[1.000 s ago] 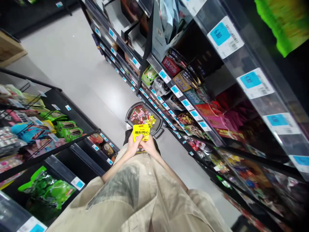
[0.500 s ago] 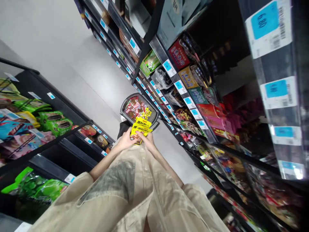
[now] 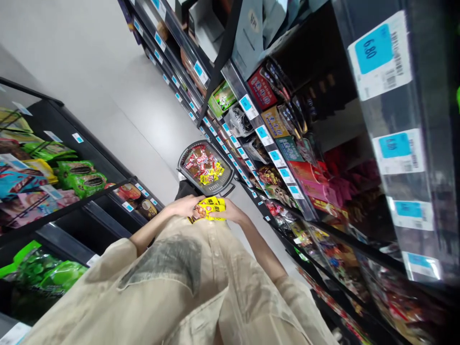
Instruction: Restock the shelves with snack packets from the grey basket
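Both my hands meet low in front of my beige shirt, closed around a small stack of yellow snack packets [image 3: 210, 209]. My left hand [image 3: 186, 206] grips the stack's left end and my right hand [image 3: 233, 211] its right end. The packets lie nearly flat, edge on to the camera. Just beyond them a dark shopping basket [image 3: 187, 153] stands on the grey floor, filled with red and yellow packets.
Dark store shelves [image 3: 280, 143] with blue price tags run along the right, packed with snack bags and boxes. A lower rack [image 3: 72, 191] with green and blue bags stands on the left. The grey aisle floor [image 3: 108, 96] stretches between them.
The yellow packets went from upright and facing me to tilted flat and lower against my shirt. My hands spread to the ends of the stack. The view shifted slightly.
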Demonstrator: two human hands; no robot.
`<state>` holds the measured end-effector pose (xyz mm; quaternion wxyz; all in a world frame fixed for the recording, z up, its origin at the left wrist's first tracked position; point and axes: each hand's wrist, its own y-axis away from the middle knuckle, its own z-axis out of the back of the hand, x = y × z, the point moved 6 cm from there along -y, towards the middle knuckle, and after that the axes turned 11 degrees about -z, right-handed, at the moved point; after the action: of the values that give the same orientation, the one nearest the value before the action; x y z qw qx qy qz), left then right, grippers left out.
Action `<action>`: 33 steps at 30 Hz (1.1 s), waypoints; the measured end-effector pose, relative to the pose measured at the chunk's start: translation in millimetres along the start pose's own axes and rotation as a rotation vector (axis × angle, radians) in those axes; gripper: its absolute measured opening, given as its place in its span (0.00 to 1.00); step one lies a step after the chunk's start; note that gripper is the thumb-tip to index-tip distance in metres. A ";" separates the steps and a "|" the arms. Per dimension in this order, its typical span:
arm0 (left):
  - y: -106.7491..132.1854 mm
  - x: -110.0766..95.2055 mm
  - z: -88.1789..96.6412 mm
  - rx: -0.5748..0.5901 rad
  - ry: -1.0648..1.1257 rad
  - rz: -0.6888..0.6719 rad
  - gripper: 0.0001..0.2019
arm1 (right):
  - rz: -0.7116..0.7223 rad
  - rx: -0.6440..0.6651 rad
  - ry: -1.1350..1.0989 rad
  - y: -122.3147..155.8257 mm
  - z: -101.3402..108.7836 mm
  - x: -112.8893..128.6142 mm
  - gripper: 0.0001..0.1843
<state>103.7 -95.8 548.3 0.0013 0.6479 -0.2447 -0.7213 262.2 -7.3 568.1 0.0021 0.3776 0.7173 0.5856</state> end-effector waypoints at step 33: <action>-5.2 302.6 -126.5 -0.612 0.490 0.716 0.16 | 0.146 -1.620 0.676 -286.9 321.5 -31.1 0.29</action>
<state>175.1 -232.2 258.7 0.4935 0.6436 -0.2215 -0.5415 272.8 237.1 212.0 0.0194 0.1116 0.0178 0.9934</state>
